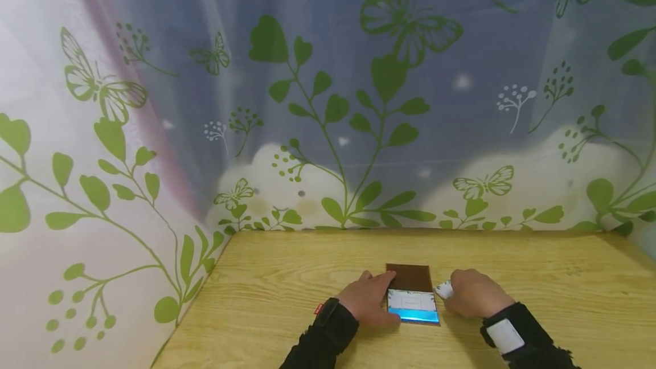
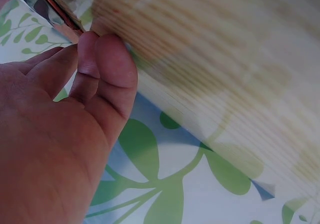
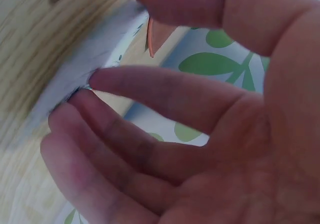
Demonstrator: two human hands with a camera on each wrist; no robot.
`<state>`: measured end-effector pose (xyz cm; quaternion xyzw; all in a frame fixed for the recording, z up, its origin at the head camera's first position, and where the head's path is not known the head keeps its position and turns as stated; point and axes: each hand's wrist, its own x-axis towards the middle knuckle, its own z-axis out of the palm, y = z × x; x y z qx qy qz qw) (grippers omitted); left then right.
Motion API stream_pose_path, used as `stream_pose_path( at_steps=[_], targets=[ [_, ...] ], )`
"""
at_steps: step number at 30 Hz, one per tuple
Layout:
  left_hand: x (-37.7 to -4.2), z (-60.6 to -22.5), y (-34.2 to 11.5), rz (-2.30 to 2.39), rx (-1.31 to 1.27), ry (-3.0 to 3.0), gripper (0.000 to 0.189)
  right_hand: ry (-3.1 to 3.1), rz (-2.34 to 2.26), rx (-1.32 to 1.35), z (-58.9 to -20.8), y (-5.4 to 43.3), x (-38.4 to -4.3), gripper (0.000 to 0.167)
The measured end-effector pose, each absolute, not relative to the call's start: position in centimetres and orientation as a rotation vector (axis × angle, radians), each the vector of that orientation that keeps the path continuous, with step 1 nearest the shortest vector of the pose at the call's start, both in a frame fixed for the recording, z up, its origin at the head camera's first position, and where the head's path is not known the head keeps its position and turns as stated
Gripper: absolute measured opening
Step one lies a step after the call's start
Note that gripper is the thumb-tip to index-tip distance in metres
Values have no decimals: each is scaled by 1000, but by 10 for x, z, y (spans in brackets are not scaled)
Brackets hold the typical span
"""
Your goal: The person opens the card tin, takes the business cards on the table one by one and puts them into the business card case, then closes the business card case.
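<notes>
On the wooden table lies a flat, rectangular brown panel [image 1: 408,277]. Its lower half shows a white leaf-printed card [image 1: 411,300] and a shiny blue strip [image 1: 417,316]. My left hand [image 1: 368,300] rests against the panel's left side, fingers spread along it; in the left wrist view, fingertips [image 2: 116,58] touch its dark edge. To the right of the panel, my right hand [image 1: 476,295] pinches a small white card with a leaf print [image 1: 443,289]. In the right wrist view this card [image 3: 87,58] is blurred and stands tilted between thumb and fingers.
The wood-grained tabletop [image 1: 287,278] spreads around both hands. A curtain [image 1: 328,130] printed with green leaves and butterflies hangs along the back and left edges of the table. Black straps circle both wrists.
</notes>
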<state>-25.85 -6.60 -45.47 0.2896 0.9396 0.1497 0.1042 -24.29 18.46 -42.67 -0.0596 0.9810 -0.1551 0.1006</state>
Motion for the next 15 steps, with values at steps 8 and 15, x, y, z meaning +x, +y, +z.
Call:
stream_pose_path(
  at_steps=[8, 15],
  targets=[
    [-259, -454, -66, 446, 866, 2776, 88, 3051, -409, -238, -423, 184, -238, 23],
    [-258, -454, -66, 437, 860, 2776, 88, 3140, -467, -216, -423, 185, -240, 21]
  ],
)
